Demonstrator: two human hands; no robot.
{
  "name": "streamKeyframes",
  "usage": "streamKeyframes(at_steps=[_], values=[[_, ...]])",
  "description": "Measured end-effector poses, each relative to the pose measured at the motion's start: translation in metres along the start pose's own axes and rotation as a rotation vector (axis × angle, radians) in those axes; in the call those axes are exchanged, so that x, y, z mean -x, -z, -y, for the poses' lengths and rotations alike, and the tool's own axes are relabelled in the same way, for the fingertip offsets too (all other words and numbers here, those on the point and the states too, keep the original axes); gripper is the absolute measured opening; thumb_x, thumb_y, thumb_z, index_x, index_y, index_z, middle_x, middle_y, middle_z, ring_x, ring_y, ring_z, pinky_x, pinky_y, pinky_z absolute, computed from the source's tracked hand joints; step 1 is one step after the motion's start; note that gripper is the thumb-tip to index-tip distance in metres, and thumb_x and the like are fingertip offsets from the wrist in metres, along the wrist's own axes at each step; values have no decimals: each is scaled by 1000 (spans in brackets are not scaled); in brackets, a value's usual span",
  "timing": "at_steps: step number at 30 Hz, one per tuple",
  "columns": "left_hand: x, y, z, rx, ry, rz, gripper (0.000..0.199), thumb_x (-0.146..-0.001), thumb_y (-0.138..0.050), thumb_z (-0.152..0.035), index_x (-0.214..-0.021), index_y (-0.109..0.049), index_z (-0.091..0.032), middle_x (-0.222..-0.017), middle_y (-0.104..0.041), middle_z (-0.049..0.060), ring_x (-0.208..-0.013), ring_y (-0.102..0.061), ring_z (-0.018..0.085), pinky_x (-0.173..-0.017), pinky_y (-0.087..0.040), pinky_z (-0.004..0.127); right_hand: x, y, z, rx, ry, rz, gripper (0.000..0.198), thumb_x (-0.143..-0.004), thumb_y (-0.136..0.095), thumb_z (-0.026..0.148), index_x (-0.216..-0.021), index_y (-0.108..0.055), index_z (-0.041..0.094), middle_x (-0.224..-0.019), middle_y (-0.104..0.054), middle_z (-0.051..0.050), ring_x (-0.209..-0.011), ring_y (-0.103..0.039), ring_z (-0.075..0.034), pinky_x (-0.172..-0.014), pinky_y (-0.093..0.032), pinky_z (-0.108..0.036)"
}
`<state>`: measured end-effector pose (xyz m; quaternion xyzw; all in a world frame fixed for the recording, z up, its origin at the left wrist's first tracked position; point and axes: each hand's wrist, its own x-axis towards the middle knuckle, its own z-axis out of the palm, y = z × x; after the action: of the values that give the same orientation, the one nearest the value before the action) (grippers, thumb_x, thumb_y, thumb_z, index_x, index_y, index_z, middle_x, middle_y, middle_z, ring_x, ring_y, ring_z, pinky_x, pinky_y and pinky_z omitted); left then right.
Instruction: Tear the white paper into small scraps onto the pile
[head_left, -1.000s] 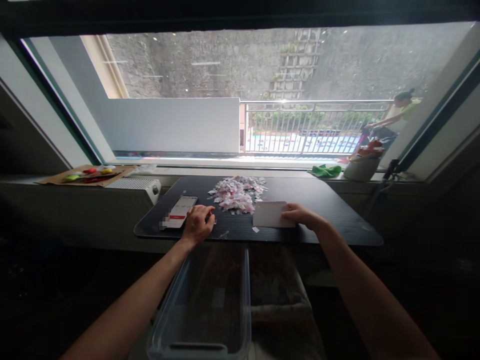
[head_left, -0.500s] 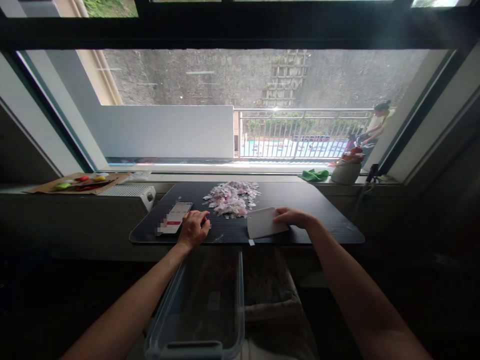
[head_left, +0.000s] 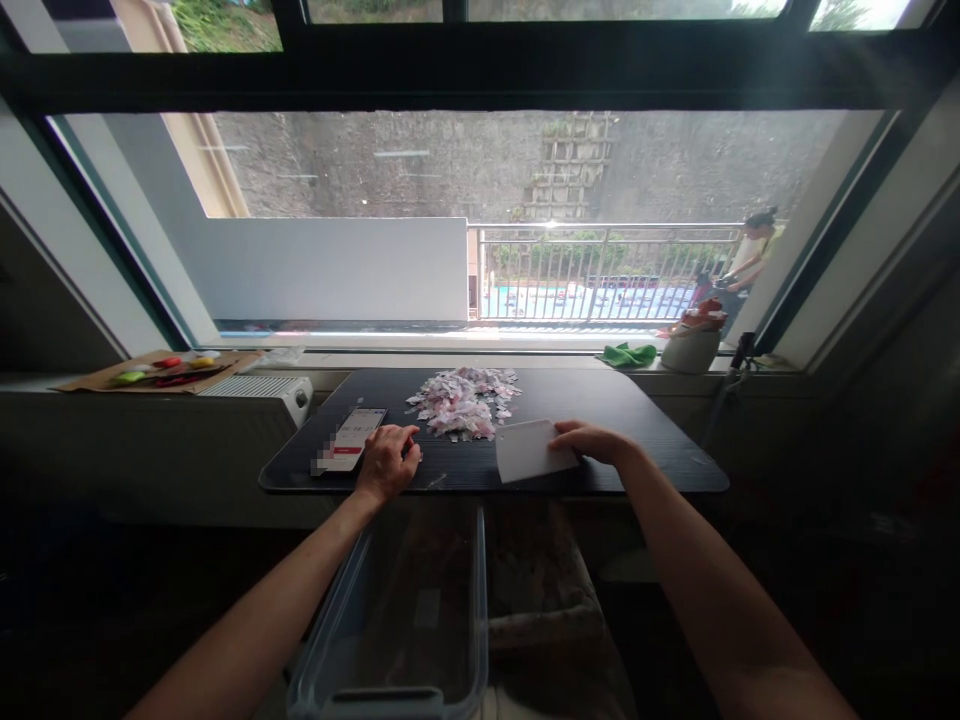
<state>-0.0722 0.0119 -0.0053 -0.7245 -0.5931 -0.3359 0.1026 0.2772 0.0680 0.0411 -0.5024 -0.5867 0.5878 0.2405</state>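
Note:
My right hand grips a white flat card-like sheet by its right edge, fingers on top. The sheet lies low over the front part of the black table. My left hand rests on the table, palm down, with loosely bent fingers apart and nothing visible in them. Right beside it, on the left, lies a phone with a timer on its screen. Beyond both hands spreads a heap of small torn paper scraps, whitish and pink.
Below the table's front edge stands a clear plastic bin, with a brownish bag-like thing to its right. On the sill are a green cloth, a pale pot and cardboard with coloured items. A person is outside the window.
The small white scrap at the table's front edge, below the sheet, is no longer there. Both hands stay nearly in place. The whole view has shifted slightly.

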Motion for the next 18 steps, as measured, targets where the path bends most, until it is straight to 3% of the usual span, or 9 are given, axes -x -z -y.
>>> streamKeyframes(at_steps=[9, 13, 18], values=[[0, 1, -3, 10, -2, -13, 26, -78, -46, -24, -99, -61, -21, -83, -66, 5, -97, -55, 26, -95, -37, 44, -3, -21, -17, -149, 190, -370, 26, -64, -64, 20, -90, -62, 16, -85, -71, -3, -75, -65, -17, -68, -51, -24], [0, 1, -3, 7, 3, -6, 26, -78, -46, -25, -99, -61, -21, -84, -66, 6, -97, -55, 26, -95, -37, 44, -1, -27, -16, -138, 205, -447, 26, -62, -64, 19, -88, -61, 17, -84, -71, -4, -76, -65, -18, -67, -52, -26], [0, 1, -4, 12, -2, -1, 27, -78, -45, -25, -99, -61, -19, -82, -65, 6, -97, -55, 26, -93, -37, 43, 1, -29, -9, -127, 184, -444, 21, -60, -63, 16, -81, -61, 17, -73, -69, -3, -68, -65, -18, -63, -53, -28]])
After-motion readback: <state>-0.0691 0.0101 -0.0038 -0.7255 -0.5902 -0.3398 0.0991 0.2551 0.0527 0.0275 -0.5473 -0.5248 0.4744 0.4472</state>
